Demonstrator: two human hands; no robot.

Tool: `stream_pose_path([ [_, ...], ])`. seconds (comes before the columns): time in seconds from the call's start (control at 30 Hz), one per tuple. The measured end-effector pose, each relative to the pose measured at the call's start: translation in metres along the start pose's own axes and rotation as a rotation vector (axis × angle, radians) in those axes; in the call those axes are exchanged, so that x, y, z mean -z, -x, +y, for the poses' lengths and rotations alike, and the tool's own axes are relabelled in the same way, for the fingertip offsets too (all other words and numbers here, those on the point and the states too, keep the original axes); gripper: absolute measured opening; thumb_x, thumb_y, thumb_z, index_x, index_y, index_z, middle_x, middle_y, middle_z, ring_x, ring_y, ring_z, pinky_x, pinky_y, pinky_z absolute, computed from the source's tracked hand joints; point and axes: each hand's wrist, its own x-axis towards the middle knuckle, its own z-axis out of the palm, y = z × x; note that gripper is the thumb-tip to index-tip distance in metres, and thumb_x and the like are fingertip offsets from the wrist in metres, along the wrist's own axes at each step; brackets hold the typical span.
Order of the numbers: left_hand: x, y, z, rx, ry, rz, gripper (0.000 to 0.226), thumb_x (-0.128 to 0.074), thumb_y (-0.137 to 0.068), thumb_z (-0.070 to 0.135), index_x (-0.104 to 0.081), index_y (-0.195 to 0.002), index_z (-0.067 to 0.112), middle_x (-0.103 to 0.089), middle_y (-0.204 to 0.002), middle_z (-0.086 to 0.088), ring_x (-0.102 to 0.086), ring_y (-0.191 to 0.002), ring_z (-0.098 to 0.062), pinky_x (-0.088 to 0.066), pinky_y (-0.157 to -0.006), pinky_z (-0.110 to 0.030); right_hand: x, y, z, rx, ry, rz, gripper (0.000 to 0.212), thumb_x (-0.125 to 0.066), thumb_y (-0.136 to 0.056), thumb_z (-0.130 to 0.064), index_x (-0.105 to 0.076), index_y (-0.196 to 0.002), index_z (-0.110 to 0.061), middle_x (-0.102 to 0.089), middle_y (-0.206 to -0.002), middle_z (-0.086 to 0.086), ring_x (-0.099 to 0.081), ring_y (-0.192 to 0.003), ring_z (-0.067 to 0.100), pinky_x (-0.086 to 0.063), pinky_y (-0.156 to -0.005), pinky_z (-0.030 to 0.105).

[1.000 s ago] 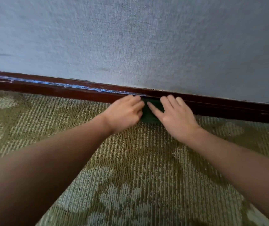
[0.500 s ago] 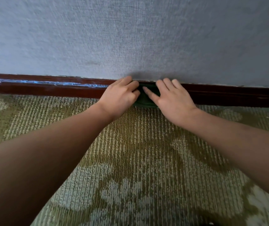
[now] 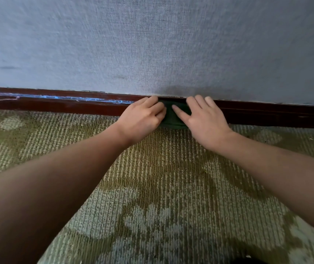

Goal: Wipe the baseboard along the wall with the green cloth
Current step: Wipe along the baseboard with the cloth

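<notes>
The left hand (image 3: 142, 116) is curling its fingers round the left end of the cloth (image 3: 173, 118), and the right hand (image 3: 204, 119) is lying nearly flat, its straight fingers (image 3: 200, 101) pressing the right end; between them the cloth is sitting tight against the baseboard (image 3: 266, 116), under the wall (image 3: 152, 44). To wipe well, I think both hands should be pressing evenly and sliding together along the top edge, and the blue streak (image 3: 66, 98) at the left is probably needing a firmer rub.

Left hand (image 3: 141, 119), right hand (image 3: 206, 121) slightly further apart; more green cloth (image 3: 169, 121) showing between; baseboard (image 3: 266, 115) now nearly level.
</notes>
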Motion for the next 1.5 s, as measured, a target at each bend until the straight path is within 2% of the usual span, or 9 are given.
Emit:
stream_pose_path([
  [0.2,-0.007,-0.009,0.004,-0.007,-0.034,-0.031,0.029,-0.050,-0.075,0.009,-0.072,-0.092,0.002,-0.070,-0.082,-0.005,-0.063,-0.076,-0.023,-0.052,-0.067,-0.027,-0.004,-0.004,0.006,-0.037,-0.028,-0.017,0.061,-0.037,-0.094,-0.009,-0.009,-0.147,-0.020,-0.033,-0.123,0.013,-0.029,-0.116,0.029,-0.024,-0.094,0.035],
  [0.37,-0.010,-0.011,0.008,0.149,0.070,-0.060,0.032,-0.047,-0.074,0.000,-0.067,-0.097,-0.009,-0.067,-0.089,-0.020,-0.063,-0.077,-0.033,-0.056,-0.068,-0.036,-0.014,-0.004,0.005,-0.025,-0.050,-0.021,0.062,-0.036,-0.092,-0.006,-0.009,-0.147,-0.016,-0.034,-0.124,0.014,-0.031,-0.116,0.029,-0.024,-0.094,0.035],
  [0.53,-0.010,-0.014,0.011,0.208,0.042,-0.157,0.037,-0.070,-0.067,-0.005,-0.065,-0.104,-0.008,-0.064,-0.097,-0.021,-0.061,-0.086,-0.035,-0.052,-0.075,-0.038,-0.018,-0.006,0.003,-0.043,-0.137,-0.039,0.064,-0.039,-0.090,-0.006,-0.010,-0.147,-0.016,-0.036,-0.123,0.011,-0.031,-0.114,0.027,-0.023,-0.091,0.032],
  [0.7,-0.009,-0.019,0.018,0.222,-0.072,-0.165,0.027,-0.064,-0.078,0.008,-0.066,-0.105,0.004,-0.063,-0.102,-0.009,-0.058,-0.094,-0.027,-0.048,-0.079,-0.032,-0.012,-0.006,-0.005,-0.099,-0.196,-0.070,0.066,-0.044,-0.088,-0.008,-0.014,-0.146,-0.015,-0.037,-0.124,0.012,-0.032,-0.115,0.027,-0.025,-0.092,0.033],
  [0.83,-0.016,-0.011,0.025,0.111,-0.136,-0.353,0.030,-0.046,-0.089,0.012,-0.056,-0.116,0.008,-0.052,-0.117,-0.006,-0.042,-0.112,-0.026,-0.037,-0.091,-0.032,-0.007,0.001,-0.011,-0.021,-0.137,-0.113,0.064,-0.050,-0.087,-0.012,-0.021,-0.144,-0.019,-0.037,-0.124,0.012,-0.033,-0.115,0.027,-0.027,-0.094,0.034],
  [1.03,0.001,0.001,0.019,0.001,-0.241,-0.219,0.029,-0.049,-0.078,0.016,-0.071,-0.095,0.012,-0.067,-0.088,0.001,-0.062,-0.087,-0.020,-0.050,-0.074,-0.026,0.002,0.004,-0.008,0.025,-0.045,0.001,0.053,-0.037,-0.091,-0.010,-0.025,-0.143,-0.018,-0.036,-0.119,0.013,-0.031,-0.111,0.030,-0.025,-0.089,0.037],
  [1.23,0.007,-0.008,0.007,0.029,-0.201,-0.141,0.044,-0.030,-0.078,0.012,-0.070,-0.097,0.010,-0.069,-0.086,0.000,-0.062,-0.086,-0.022,-0.050,-0.074,-0.027,0.006,-0.009,0.005,-0.040,-0.004,0.036,0.053,-0.036,-0.093,-0.011,-0.024,-0.143,-0.024,-0.033,-0.122,0.013,-0.027,-0.114,0.030,-0.023,-0.092,0.037],
  [1.4,-0.004,-0.013,0.008,0.104,-0.158,-0.155,0.023,-0.054,-0.077,0.011,-0.072,-0.092,0.009,-0.067,-0.086,-0.003,-0.062,-0.086,-0.025,-0.050,-0.072,-0.029,-0.001,-0.012,0.004,-0.030,-0.001,0.027,0.053,-0.035,-0.093,-0.012,-0.023,-0.143,-0.023,-0.035,-0.121,0.013,-0.029,-0.113,0.030,-0.024,-0.091,0.038],
  [1.5,-0.008,-0.011,0.006,0.111,-0.162,-0.154,0.033,-0.043,-0.077,0.012,-0.071,-0.094,0.010,-0.067,-0.089,-0.002,-0.062,-0.086,-0.024,-0.050,-0.072,-0.029,-0.008,-0.011,0.004,-0.039,-0.024,0.022,0.057,-0.037,-0.092,-0.010,-0.019,-0.145,-0.022,-0.035,-0.120,0.014,-0.029,-0.112,0.030,-0.020,-0.090,0.036],
])
